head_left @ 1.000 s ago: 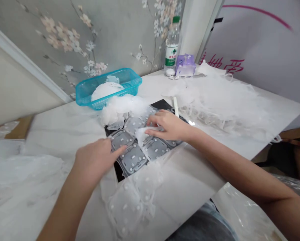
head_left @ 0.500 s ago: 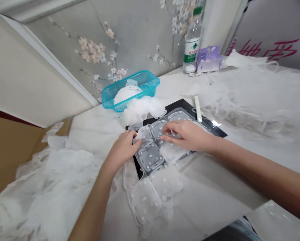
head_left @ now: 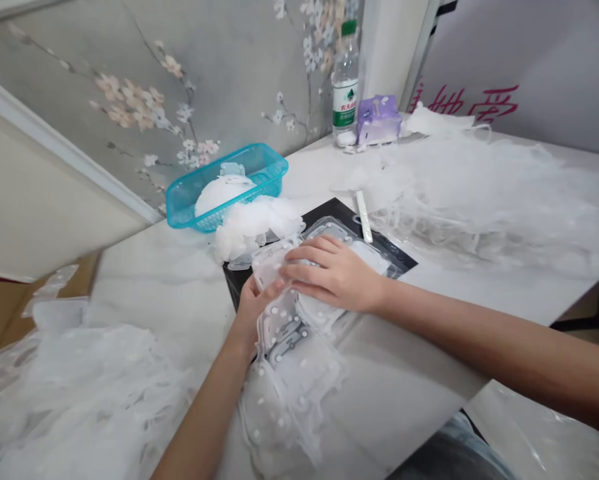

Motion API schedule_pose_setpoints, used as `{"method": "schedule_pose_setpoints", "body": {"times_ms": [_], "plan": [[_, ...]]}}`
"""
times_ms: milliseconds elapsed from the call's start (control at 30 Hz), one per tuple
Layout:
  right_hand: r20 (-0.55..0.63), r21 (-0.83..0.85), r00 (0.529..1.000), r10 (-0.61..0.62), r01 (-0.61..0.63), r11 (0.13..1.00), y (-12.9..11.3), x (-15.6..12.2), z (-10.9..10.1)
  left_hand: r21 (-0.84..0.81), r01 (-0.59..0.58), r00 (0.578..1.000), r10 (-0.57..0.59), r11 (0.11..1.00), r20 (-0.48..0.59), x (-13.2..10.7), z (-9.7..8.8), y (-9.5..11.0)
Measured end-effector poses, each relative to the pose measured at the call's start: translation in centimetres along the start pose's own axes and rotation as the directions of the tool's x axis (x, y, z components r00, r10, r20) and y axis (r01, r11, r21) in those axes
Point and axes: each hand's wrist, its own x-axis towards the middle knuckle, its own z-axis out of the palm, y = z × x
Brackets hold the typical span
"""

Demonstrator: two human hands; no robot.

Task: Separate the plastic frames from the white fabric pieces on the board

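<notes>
Your right fingers (head_left: 312, 255): spread and released, lying flat on a clear dotted plastic sheet (head_left: 274, 263), with no clench. Your left fingers (head_left: 265, 288): curled at that sheet's near edge; you cannot tell from this view whether they pinch it or only support it.

Your right hand (head_left: 334, 277) sits on top of the layered sheets, and your left hand (head_left: 249, 317) sits just below it at their edge. Together they hold the layers over a black board (head_left: 329, 208), where the sheets lie in a loose, overlapping stack. A further dotted sheet (head_left: 279, 417) trails off the board's near edge onto the table (head_left: 149, 287). Dark moulded pads (head_left: 287, 340) show only in a narrow patch beneath the plastic.

Next out, a white plastic strip (head_left: 363, 217) lies at the board's far edge, touching a white fluffy heap (head_left: 257, 227) on neither side. That heap leans against a turquoise plastic basket (head_left: 259, 160) holding a white dome (head_left: 222, 193).

As far as you can see, much of the board is covered. Large piles of white netting remain at right (head_left: 484, 200) and left (head_left: 82, 393). Beyond stand a water bottle (head_left: 345, 83) and a purple tissue packet (head_left: 378, 121).
</notes>
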Motion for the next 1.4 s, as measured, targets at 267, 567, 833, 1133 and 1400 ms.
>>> {"method": "schedule_pose_setpoints", "body": {"times_ms": [267, 567, 833, 1133, 1400], "plan": [[-0.034, -0.027, 0.999, 0.017, -0.018, 0.999, -0.6, 0.2, -0.3, -0.017, -0.002, 0.989, 0.005, 1.000, 0.149, -0.5, -0.1, 0.3], [-0.016, -0.092, 0.992, -0.124, 0.122, 0.988, 0.3, -0.1, -0.1, 0.067, -0.013, 0.991, 0.004, 0.998, 0.131, -0.2, 0.1, -0.1], [-0.036, -0.160, 0.998, -0.060, 0.053, 0.986, -0.2, 0.1, 0.4, 0.106, -0.044, 0.992, 0.031, 0.993, 0.124, 0.0, 0.3, -0.5], [-0.070, -0.159, 0.997, 0.033, -0.044, 0.986, -0.8, 0.2, 0.4, 0.143, -0.082, 0.985, 0.058, 0.986, 0.162, 0.1, 0.2, -0.4], [-0.086, -0.208, 0.996, 0.033, -0.050, 0.977, -0.9, -0.1, 0.8, 0.239, -0.162, 0.973, 0.116, 0.957, 0.197, 0.4, -0.1, -0.7]]}}
